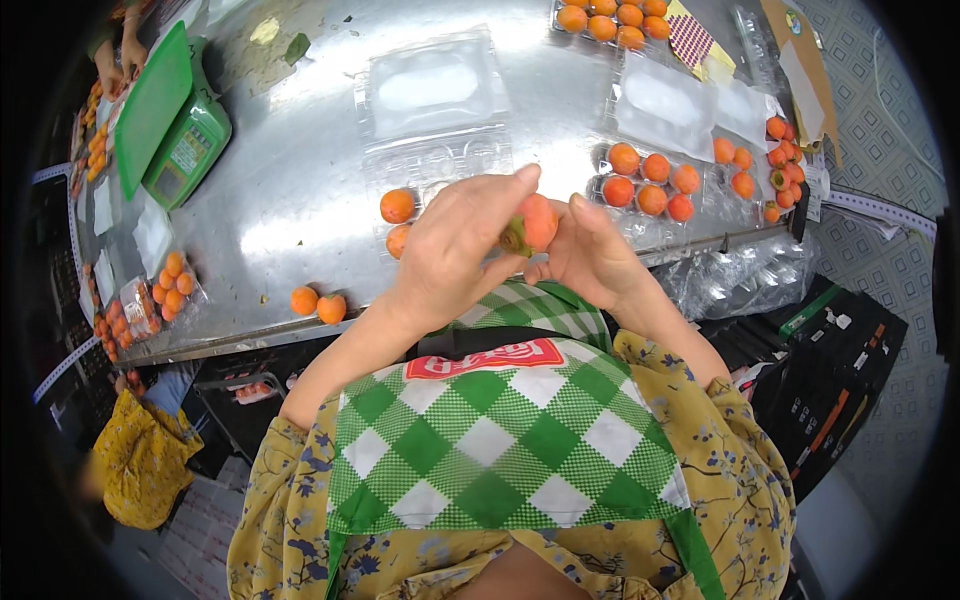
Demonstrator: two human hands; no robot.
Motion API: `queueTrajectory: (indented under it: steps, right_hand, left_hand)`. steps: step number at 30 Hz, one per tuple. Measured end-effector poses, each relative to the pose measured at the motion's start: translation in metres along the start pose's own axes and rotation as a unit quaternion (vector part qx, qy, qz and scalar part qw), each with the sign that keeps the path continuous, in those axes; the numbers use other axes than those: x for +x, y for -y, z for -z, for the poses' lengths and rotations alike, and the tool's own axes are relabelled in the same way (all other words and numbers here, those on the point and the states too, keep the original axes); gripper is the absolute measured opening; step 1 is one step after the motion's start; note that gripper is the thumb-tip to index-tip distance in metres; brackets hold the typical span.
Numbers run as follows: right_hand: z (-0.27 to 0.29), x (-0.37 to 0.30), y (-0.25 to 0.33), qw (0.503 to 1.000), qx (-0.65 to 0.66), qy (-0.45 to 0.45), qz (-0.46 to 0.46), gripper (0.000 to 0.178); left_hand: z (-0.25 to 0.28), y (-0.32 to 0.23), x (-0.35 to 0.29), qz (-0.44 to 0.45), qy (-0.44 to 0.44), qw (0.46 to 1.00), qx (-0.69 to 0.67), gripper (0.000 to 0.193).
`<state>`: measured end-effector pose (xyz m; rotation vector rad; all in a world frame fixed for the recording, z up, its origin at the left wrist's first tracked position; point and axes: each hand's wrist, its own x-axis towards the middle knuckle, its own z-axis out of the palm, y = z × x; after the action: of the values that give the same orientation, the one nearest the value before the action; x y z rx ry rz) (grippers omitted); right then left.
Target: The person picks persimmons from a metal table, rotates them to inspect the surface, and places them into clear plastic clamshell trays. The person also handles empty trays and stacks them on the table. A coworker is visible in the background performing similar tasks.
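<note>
I hold one orange fruit (533, 224) up in front of me, above the near edge of the steel counter (300, 180). My left hand (455, 250) curls around it from the left, fingers closed over its top and side, and my right hand (590, 255) closes on it from the right, so both hands are pinching the same fruit. Its dark stem end faces down and to the left, toward my left palm.

Directly beyond my hands an open clear plastic clamshell tray (430, 120) lies on the counter, its lid flat toward the far edge; two fruits (398, 207) sit in its near part, partly behind my left hand. Two loose fruits (318, 304) lie touching each other at the near edge, left of my left arm. To the right of my hands another clear tray (650, 185) holds six fruits in two rows, and more fruit lies heaped beside it toward the right edge. A filled tray sits at the far edge. A green weighing scale (185, 150) stands toward the left end, a green tray (150, 105) leaning on it. I wear a green checked apron (500, 440).
</note>
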<state>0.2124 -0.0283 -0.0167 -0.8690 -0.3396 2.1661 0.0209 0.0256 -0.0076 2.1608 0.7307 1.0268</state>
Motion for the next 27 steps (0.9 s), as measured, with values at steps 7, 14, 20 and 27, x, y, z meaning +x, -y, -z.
queueTrajectory:
  steps: [7,14,20,27]
  right_hand:
    - [0.020,-0.006,0.000,0.993,-0.008,0.063,0.104,0.063]
    - [0.031,-0.030,0.008,0.970,-0.139,-0.039,0.194,0.065]
    - [0.028,-0.035,-0.002,0.948,-0.204,-0.085,0.228,0.059]
    - [0.019,-0.036,-0.002,0.858,-0.423,-0.127,0.263,0.057]
  left_hand:
    - [0.009,-0.013,0.009,0.056,0.058,0.996,-0.047,0.089]
    - [-0.008,-0.008,-0.011,0.324,0.006,0.883,-0.338,0.069]
    - [-0.020,-0.003,-0.011,0.481,0.112,0.711,-0.501,0.053]
    - [-0.025,-0.007,-0.003,0.505,0.103,0.653,-0.555,0.048]
